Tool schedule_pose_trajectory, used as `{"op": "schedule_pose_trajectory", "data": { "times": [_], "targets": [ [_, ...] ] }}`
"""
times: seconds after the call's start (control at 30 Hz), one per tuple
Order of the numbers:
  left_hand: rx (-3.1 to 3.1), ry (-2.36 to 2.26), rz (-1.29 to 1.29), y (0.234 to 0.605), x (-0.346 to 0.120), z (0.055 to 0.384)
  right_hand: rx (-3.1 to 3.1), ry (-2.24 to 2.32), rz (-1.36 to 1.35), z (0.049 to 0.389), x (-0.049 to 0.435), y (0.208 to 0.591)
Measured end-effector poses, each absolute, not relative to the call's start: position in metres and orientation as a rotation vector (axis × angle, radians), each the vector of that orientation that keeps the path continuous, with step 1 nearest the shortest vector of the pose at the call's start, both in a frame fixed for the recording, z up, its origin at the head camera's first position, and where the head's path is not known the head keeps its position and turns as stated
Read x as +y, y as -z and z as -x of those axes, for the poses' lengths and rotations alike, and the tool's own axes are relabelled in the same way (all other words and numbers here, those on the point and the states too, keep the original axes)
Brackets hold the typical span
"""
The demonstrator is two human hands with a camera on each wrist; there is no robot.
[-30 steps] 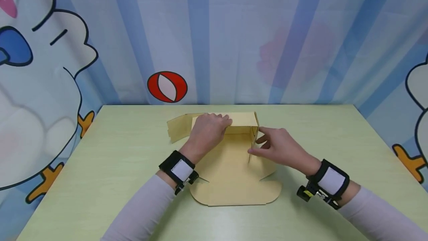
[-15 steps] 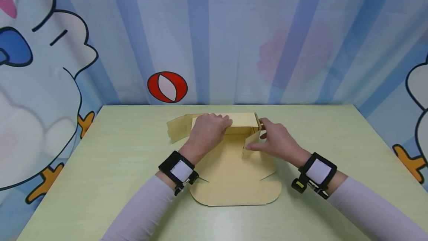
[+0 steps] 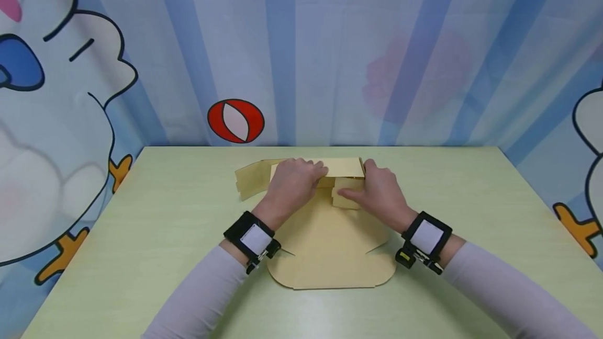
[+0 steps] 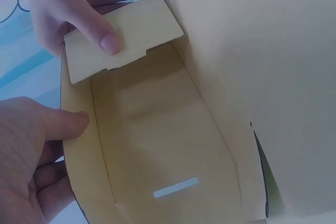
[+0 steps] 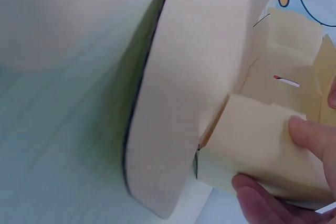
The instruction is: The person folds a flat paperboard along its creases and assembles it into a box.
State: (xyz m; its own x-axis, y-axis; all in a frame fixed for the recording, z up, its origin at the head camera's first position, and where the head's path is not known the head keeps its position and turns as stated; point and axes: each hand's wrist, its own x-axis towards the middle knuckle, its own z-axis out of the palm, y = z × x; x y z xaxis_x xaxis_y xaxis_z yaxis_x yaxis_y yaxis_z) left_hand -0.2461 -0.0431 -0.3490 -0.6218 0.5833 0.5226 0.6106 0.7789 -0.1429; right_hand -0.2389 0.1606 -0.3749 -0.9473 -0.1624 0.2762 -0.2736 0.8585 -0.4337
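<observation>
A partly folded tan cardboard box [image 3: 330, 245] lies on the table, its far wall raised and folded over, its wide panel flat toward me. My left hand [image 3: 293, 187] grips the top of that far wall; in the left wrist view the thumb lies on the inner side and the fingers are outside. At the right end, my right hand [image 3: 383, 192] pinches a side flap [image 4: 142, 27], thumb on its face and fingers behind the side wall. This flap is bent inward across the box's end. The left side flap [image 3: 252, 179] sticks outward.
A pale wooden tabletop [image 3: 471, 198] surrounds the cardboard. Behind it hangs a blue striped backdrop [image 3: 311, 67] with cartoon figures. A narrow slot [image 4: 176, 187] cuts through the far wall, and the flat panel has a slit on each side.
My right hand has moved up and slightly left, folding the right side flap inward from pointing toward me to lying across the box's end. My left hand has stayed put.
</observation>
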Motion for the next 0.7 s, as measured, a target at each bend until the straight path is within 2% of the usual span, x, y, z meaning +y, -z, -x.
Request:
{"op": "schedule_pose_trajectory", "data": {
  "times": [0.7],
  "targets": [
    [-2.413,0.014,0.884,0.35,-0.042,0.246,-2.612,-0.555,-0.278,0.255,0.159,0.389]
  ]
}}
